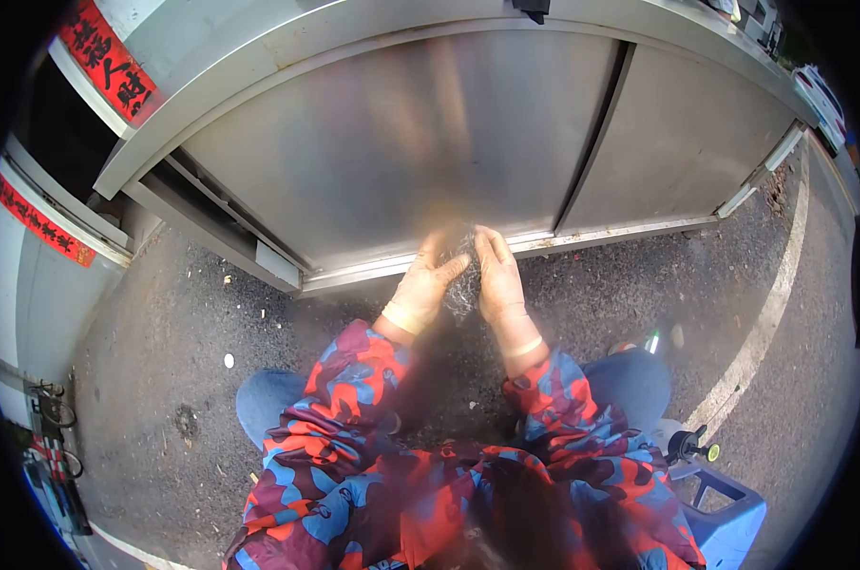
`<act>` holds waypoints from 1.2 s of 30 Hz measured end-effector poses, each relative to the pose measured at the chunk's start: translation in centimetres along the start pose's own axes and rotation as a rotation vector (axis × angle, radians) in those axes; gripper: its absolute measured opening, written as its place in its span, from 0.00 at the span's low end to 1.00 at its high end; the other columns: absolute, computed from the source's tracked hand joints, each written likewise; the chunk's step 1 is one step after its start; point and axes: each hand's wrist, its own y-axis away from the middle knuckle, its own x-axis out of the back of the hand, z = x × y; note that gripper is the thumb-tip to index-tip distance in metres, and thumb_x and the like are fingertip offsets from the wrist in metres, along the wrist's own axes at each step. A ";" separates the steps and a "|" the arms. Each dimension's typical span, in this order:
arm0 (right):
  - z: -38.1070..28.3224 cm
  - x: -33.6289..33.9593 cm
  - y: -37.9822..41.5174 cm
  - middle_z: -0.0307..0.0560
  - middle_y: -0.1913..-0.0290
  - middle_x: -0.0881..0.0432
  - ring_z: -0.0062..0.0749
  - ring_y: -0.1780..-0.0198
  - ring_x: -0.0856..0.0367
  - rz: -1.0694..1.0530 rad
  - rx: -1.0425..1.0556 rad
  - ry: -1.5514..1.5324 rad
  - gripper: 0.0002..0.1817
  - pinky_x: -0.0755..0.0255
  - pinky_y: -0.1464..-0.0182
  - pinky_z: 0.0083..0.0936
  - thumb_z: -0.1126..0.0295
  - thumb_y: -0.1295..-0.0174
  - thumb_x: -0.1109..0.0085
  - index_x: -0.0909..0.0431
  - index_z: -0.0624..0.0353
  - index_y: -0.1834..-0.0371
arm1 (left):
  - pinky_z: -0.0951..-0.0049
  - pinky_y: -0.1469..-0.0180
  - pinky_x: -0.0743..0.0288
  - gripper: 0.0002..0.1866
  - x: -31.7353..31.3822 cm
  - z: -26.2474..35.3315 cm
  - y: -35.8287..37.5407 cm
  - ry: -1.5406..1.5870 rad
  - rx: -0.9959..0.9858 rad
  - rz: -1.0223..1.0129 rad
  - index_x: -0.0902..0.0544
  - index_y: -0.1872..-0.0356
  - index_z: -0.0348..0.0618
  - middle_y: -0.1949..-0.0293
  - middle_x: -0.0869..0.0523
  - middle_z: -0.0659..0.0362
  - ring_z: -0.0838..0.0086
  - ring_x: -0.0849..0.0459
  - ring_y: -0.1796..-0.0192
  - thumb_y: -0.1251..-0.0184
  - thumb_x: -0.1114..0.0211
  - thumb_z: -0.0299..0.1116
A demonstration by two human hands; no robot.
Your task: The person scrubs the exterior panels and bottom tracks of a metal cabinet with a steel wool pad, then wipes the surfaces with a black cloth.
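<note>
My left hand (422, 285) and my right hand (499, 277), both in thin pale gloves, are raised side by side in front of a metal cabinet (382, 142). Between them is a clear, shiny, crinkled material (463, 285), too blurred to identify. The thumb of my left hand lies against it, and the bent fingers of my right hand touch its other side. Both palms turn inward, with the fingertips near the cabinet's lower edge.
A blue plastic stool (725, 518) is at the lower right, beside a dark object with a greenish-yellow end (711, 452). Bicycles (55, 437) stand far left. Red paper strips (107, 62) hang at upper left. A white line (758, 351) crosses the asphalt at right.
</note>
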 end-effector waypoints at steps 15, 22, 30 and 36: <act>-3.1 -2.2 1.4 0.47 0.34 0.27 0.29 0.35 0.29 -0.148 0.074 0.289 0.28 0.35 0.33 0.25 0.72 0.30 0.43 0.36 0.59 0.28 | 0.71 0.31 0.33 0.24 -0.9 2.9 -0.4 -0.061 -0.134 0.059 0.32 0.32 0.40 0.38 0.25 0.56 0.72 0.27 0.36 0.29 0.43 0.20; -4.8 -3.3 1.1 0.48 0.34 0.27 0.31 0.35 0.28 -0.175 0.234 0.452 0.27 0.35 0.33 0.26 0.74 0.31 0.43 0.35 0.61 0.29 | 0.70 0.30 0.35 0.24 -0.9 4.7 -0.9 -0.053 -0.146 0.049 0.31 0.32 0.40 0.35 0.26 0.55 0.71 0.28 0.34 0.28 0.44 0.21; -9.8 -4.8 -1.9 0.46 0.41 0.22 0.30 0.41 0.22 -0.117 0.374 0.381 0.18 0.28 0.38 0.26 0.74 0.31 0.43 0.26 0.61 0.39 | 0.68 0.32 0.34 0.23 -0.9 14.3 -5.0 -0.355 -0.948 0.524 0.30 0.36 0.40 0.37 0.27 0.54 0.69 0.28 0.35 0.31 0.39 0.20; -17.0 -3.4 -0.6 0.47 0.47 0.18 0.29 0.47 0.19 -0.242 0.507 0.674 0.15 0.25 0.45 0.25 0.77 0.35 0.42 0.21 0.61 0.45 | 0.65 0.36 0.30 0.20 0.7 16.4 -11.0 -0.911 -1.413 0.960 0.24 0.43 0.39 0.45 0.27 0.52 0.64 0.25 0.41 0.37 0.34 0.21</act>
